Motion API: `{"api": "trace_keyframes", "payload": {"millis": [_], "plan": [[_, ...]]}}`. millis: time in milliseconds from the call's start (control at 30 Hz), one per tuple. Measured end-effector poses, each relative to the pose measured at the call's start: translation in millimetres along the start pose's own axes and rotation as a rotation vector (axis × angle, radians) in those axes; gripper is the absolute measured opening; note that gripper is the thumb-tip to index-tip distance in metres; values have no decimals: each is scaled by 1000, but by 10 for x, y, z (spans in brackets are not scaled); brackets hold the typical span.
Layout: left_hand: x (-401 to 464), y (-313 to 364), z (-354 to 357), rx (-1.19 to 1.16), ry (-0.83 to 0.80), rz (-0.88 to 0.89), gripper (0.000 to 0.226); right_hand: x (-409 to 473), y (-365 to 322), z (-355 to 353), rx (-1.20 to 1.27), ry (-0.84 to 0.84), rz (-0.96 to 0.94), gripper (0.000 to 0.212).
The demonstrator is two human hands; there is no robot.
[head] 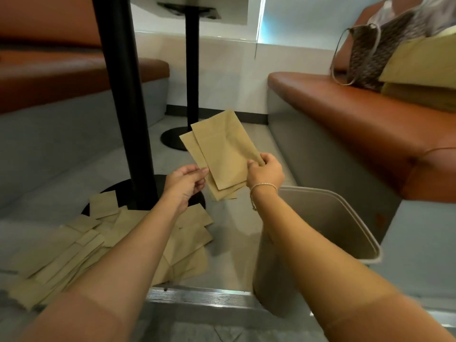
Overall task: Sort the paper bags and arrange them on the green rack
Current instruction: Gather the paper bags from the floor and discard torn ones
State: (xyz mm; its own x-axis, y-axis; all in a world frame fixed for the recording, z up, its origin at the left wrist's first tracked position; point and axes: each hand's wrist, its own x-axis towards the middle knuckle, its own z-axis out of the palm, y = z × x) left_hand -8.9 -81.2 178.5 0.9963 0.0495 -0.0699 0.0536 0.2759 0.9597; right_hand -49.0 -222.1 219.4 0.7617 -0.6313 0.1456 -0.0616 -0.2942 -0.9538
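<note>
A small stack of flat brown paper bags (222, 151) is held up over the floor at the centre of the view. My right hand (266, 170) pinches the stack's right edge, thumb on top. My left hand (186, 182) touches the stack's left edge with its fingertips. A loose pile of several more brown paper bags (103, 243) lies spread on the grey floor at the lower left, partly hidden by my left forearm. No green rack is in view.
A beige bin (345, 218) stands open at my right, under my right forearm. Black table legs (123, 95) and their round bases rise behind the pile. Orange benches (357, 114) flank both sides; a patterned bag (377, 50) rests on the right one. A metal step edge (197, 296) crosses below.
</note>
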Motion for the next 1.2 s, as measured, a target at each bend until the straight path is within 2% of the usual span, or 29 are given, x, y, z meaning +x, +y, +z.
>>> {"api": "trace_keyframes", "payload": {"millis": [67,200,333,433,600,633,733,867,1000,1033,1133,1200], "plan": [[-24,26,123,0,-34,9,15,89,-46,-148,-7,33,-26,11],[-55,-40,347,7,-61,8,12,261,-81,-480,-22,108,-31,14],[-45,-94,428,16,-14,-20,7,425,-177,-881,-81,124,-22,27],[-15,-79,401,71,46,-30,2,524,-378,-1185,-244,126,-102,38],[-4,30,417,126,72,34,6,655,-805,-1504,-601,124,-161,26],[-13,54,439,133,72,49,5,670,-874,-1525,-711,118,-169,30],[-28,68,491,187,69,98,7,587,-963,-1473,-985,39,-172,42],[-77,21,488,238,45,122,6,380,-697,-1249,-1175,-120,-156,34],[-111,22,475,214,-44,137,10,380,-388,-1013,-1162,-266,-160,28],[-108,33,478,201,-82,144,13,429,-352,-950,-1116,-274,-180,33],[-67,89,506,197,-210,149,10,593,-371,-831,-954,-288,-295,75],[-13,148,560,219,-297,155,9,714,-475,-833,-853,-309,-365,94]]}}
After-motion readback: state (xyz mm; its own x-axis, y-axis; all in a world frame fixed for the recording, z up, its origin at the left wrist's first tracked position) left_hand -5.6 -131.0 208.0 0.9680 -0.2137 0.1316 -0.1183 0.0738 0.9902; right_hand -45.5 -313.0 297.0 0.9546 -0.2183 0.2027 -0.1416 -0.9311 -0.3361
